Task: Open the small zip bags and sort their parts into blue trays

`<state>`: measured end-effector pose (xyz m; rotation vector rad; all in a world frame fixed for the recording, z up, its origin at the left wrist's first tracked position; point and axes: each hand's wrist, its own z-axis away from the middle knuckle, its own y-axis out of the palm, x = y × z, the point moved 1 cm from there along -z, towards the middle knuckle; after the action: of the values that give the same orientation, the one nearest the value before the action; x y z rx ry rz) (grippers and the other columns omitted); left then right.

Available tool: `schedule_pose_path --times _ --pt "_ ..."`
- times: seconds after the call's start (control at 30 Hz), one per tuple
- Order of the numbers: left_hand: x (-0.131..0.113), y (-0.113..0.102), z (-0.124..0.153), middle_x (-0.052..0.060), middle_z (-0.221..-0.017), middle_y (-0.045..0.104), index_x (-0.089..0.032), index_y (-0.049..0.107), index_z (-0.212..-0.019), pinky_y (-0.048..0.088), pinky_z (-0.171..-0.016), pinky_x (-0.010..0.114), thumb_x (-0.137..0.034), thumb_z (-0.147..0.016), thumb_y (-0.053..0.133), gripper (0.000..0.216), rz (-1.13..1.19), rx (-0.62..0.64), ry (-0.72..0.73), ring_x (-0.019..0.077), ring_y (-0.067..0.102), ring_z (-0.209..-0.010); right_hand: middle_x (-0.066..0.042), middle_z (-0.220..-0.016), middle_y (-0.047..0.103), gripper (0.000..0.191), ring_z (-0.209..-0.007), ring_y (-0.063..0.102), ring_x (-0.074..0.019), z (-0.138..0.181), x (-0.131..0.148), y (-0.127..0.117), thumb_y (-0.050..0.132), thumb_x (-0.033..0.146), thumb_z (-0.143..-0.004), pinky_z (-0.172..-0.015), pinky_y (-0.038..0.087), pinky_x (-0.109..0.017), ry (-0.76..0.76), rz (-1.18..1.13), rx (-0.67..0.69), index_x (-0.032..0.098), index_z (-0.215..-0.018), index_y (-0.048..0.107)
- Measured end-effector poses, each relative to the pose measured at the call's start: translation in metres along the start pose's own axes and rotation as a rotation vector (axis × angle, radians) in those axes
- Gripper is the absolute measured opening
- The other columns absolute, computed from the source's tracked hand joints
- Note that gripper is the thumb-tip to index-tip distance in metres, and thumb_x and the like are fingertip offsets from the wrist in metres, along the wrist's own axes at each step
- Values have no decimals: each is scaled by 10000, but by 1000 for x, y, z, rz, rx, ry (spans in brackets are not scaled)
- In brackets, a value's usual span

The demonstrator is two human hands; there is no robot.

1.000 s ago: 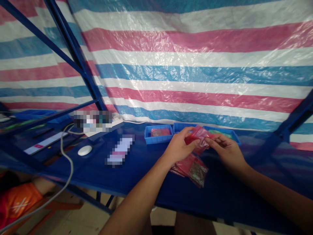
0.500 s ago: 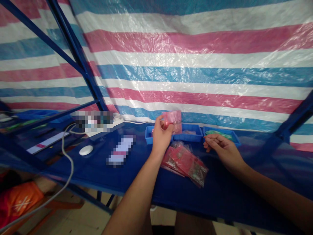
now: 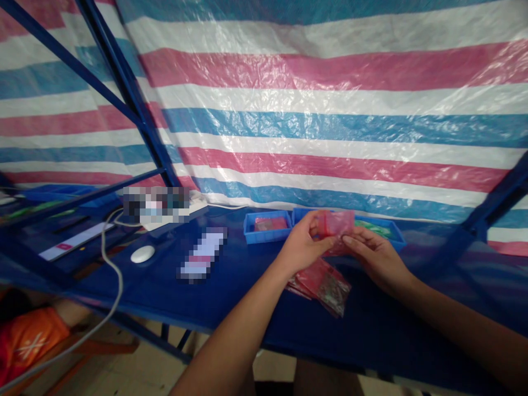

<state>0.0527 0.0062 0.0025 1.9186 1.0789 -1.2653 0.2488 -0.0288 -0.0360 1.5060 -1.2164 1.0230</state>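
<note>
A small translucent pink-red plastic bag [image 3: 339,222] is held up above the table between both hands. My left hand [image 3: 303,245] grips its left side, thumb in front. At the bag's right edge, my right hand [image 3: 373,252] pinches with thumb and fingers. Below them lies a pile of red plastic bags [image 3: 319,278], the top one with something dark in its clear end. Behind, the left blue tray [image 3: 268,236] holds a red packet [image 3: 270,223]. A middle blue tray [image 3: 301,211] is mostly hidden by my left hand. Green packets [image 3: 377,227] lie in the right blue tray [image 3: 398,235].
Left on the blue table [image 3: 235,297] are a blurred-out phone-shaped object [image 3: 204,254], a white mouse-like oval [image 3: 142,253] and a white cable [image 3: 111,264]. Blue metal posts [image 3: 140,118] and a striped plastic sheet [image 3: 330,126] stand behind. A person's orange clothing [image 3: 35,341] shows lower left.
My left hand has moved right and slightly down with the pink-red bag, uncovering the left tray. My right hand has come to the bag's right edge and closed on it.
</note>
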Motion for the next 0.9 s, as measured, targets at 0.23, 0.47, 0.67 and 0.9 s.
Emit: schedule_pose_path --times 0.23,0.47,0.67,0.9 --pt "-2 -9 4 114 -1270 745 -283 385 -1626 610 -942 379 -383 -881 807 862 -108 -25 -1 239 753 -1041 -36 -978 797 303 -823 723 -217 -2 -2 -9 857 484 -843 -791 598 -360 68 43 9 252 -1025 784" --pt "-6 -12 3 101 -1234 784 -192 813 -1126 519 -1121 401 -357 -933 743 263 -335 116 91 259 719 -1190 -42 -1011 802 424 -857 738 -216 0 -1 -6 856 495 -843 -783 592 -342 58 84 51 255 -1170 730" --pt "3 -14 2 101 -1206 798 -198 820 -1127 580 -1011 384 -346 -898 777 277 -379 144 32 256 756 -1087 -42 -1088 794 540 -970 760 -241 -3 -1 -5 881 496 -817 -821 621 -357 20 74 -46 299 -1261 646" --pt "-6 -51 -5 91 -1123 815 -179 807 -1110 589 -992 376 -328 -885 762 274 -477 -273 53 232 765 -1006 -50 -1003 751 527 -753 715 -194 -3 -1 -7 808 563 -869 -618 578 -315 -2 119 -62 256 -1260 633"
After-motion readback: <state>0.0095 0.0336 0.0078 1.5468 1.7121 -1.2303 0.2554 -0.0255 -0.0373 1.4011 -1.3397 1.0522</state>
